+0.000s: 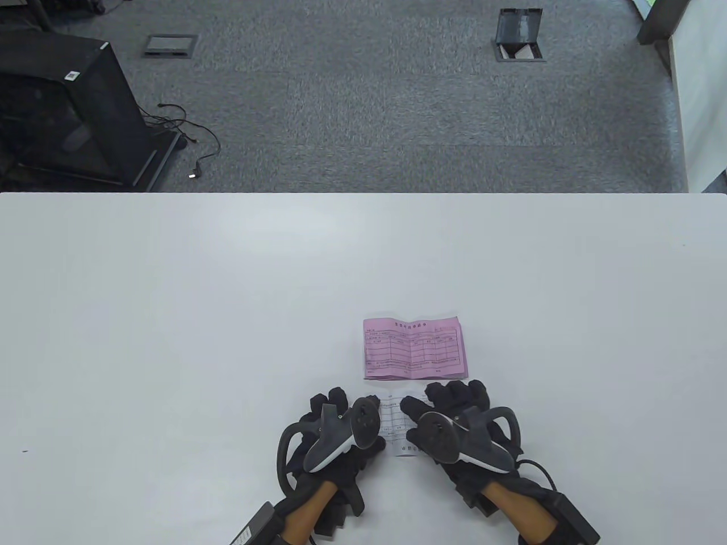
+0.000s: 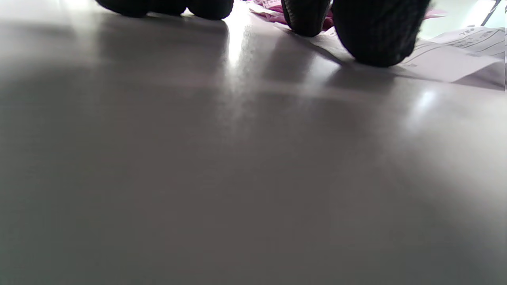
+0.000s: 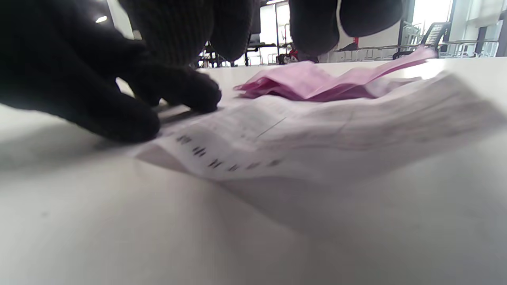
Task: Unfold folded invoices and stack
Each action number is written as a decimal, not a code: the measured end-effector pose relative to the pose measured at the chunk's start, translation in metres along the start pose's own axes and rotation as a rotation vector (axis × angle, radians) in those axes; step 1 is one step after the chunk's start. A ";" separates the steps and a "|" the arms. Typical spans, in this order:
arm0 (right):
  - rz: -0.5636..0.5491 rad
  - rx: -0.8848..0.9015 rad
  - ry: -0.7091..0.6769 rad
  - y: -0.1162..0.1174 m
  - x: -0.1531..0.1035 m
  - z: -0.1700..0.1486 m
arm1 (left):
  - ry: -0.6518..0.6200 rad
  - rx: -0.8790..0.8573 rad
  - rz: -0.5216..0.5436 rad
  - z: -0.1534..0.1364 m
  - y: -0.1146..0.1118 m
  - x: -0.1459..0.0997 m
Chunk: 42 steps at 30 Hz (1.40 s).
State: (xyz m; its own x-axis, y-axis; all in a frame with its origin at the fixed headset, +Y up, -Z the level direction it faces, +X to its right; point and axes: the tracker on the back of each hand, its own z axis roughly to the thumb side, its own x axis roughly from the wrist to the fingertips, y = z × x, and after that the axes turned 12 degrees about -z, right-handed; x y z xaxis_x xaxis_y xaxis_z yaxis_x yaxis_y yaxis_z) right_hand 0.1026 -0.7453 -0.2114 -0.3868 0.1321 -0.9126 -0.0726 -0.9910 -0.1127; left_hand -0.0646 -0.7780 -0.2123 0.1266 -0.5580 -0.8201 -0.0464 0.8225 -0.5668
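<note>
We see our right hand (image 3: 119, 79) low over the white counter (image 3: 119, 229), its dark gloved fingers (image 3: 186, 93) pressing down on the near left part of a white invoice (image 3: 317, 134). The sheet lies mostly open, printed side up, its creases lifting it slightly off the counter. Just behind it, touching its far edge, rests a pink invoice (image 3: 309, 81), crumpled and partly raised.
</note>
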 end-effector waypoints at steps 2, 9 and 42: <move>0.071 -0.051 -0.012 0.012 0.008 0.012 | 0.002 0.015 0.000 0.001 -0.001 -0.001; 0.120 -0.075 -0.017 0.027 0.013 0.013 | 0.001 0.018 -0.004 0.002 0.000 0.000; 0.119 -0.116 0.212 0.018 -0.021 -0.082 | 0.008 -0.044 -0.030 -0.011 0.001 0.001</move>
State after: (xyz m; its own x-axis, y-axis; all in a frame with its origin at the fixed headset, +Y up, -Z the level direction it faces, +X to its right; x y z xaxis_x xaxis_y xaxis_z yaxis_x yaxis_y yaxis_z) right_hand 0.1851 -0.7680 -0.2269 -0.1841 0.0193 -0.9827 0.0721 -0.9969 -0.0331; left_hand -0.0753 -0.7785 -0.2144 0.1208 -0.5833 -0.8032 -0.0865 0.7999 -0.5939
